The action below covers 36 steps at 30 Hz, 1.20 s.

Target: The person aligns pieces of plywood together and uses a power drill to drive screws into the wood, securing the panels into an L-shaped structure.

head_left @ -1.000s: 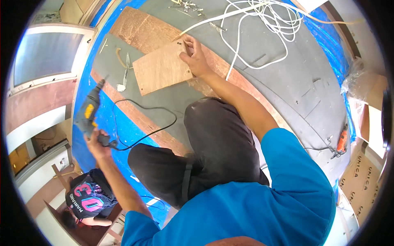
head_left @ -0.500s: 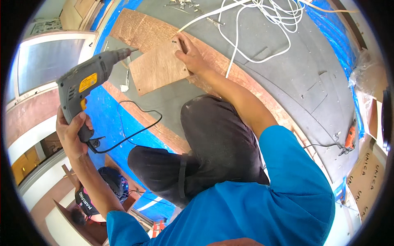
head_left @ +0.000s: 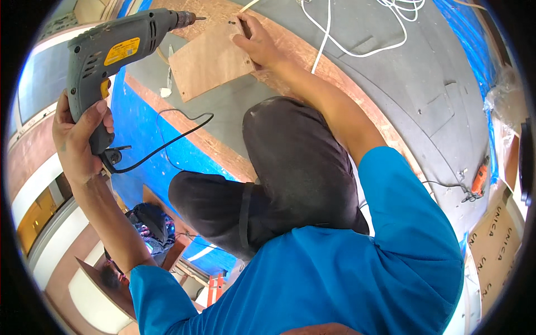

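Note:
My left hand (head_left: 84,131) is wrapped round the handle of a grey corded drill (head_left: 120,50) with a yellow label and trigger. The drill points right. Its bit shows beyond the far edge of a small plywood panel (head_left: 209,61), and I cannot tell how high above it. Dark screw heads or holes mark the panel's corners. At the panel's right end my right hand (head_left: 259,44) grips it, thumb on the top face and fingers over the edge, where a dark gap shows. A black cord (head_left: 167,144) hangs from the drill's handle.
Beneath the panel runs a curved brown board (head_left: 340,106) beside a grey floor (head_left: 413,84). White cable (head_left: 368,54) lies in loops at the far side. An orange tool (head_left: 480,178) rests at the right. Blue sheeting (head_left: 142,134) spreads on the left; another person (head_left: 151,223) is lower left.
The drill has swung up and nearer, its bit moving from the panel's left corner to beyond its far edge. My right hand keeps its grip. The whole view has shifted slightly.

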{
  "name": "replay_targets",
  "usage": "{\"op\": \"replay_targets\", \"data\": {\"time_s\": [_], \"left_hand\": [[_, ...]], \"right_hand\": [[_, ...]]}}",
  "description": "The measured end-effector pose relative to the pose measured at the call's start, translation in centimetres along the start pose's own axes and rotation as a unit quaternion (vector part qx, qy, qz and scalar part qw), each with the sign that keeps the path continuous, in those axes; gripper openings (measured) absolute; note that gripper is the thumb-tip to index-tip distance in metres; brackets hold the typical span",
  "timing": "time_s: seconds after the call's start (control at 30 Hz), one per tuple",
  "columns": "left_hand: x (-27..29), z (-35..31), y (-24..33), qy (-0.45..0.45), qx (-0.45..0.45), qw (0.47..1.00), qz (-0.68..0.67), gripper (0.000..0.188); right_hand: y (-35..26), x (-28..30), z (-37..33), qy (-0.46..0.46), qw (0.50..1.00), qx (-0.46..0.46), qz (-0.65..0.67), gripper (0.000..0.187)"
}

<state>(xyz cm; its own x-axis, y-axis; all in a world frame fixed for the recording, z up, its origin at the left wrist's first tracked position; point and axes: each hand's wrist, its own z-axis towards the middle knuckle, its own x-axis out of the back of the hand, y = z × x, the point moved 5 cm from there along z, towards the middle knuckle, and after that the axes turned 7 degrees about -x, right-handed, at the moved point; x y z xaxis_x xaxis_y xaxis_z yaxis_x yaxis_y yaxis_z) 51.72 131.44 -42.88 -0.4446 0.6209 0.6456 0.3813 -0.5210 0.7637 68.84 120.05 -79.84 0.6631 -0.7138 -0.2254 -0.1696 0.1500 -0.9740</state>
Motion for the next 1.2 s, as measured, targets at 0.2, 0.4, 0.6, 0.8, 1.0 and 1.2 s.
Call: {"op": "replay_targets", "data": {"time_s": [0.2,0.4,0.6,0.8,1.0,1.2], "left_hand": [[-0.7,0.3,0.8,-0.032,0.043,0.999,-0.003,0.031],[-2.0,0.5,1.5,-0.036,0.054,0.998,-0.007,0.031],[-3.3,1.3,1.5,-0.035,0.036,0.999,-0.019,0.030],[-4.0,1.8,1.0,-0.038,0.043,0.998,-0.024,0.031],[-3.9,1.9,0.6,-0.036,0.048,0.998,-0.012,0.032],[-3.8,2.0,-0.2,-0.040,0.038,0.998,-0.027,0.031]], "right_hand": [[0.2,-0.3,0.2,0.024,1.000,-0.005,0.002,0.073],[1.4,-0.7,0.4,0.007,0.999,0.006,0.050,0.070],[1.9,-1.2,0.5,-0.006,0.993,0.004,0.118,0.069],[1.8,-0.8,0.6,-0.013,0.994,0.027,0.110,0.069],[1.8,-0.9,0.5,-0.001,0.994,0.034,0.107,0.069],[1.7,-1.0,0.5,0.000,0.996,0.022,0.081,0.069]]}}
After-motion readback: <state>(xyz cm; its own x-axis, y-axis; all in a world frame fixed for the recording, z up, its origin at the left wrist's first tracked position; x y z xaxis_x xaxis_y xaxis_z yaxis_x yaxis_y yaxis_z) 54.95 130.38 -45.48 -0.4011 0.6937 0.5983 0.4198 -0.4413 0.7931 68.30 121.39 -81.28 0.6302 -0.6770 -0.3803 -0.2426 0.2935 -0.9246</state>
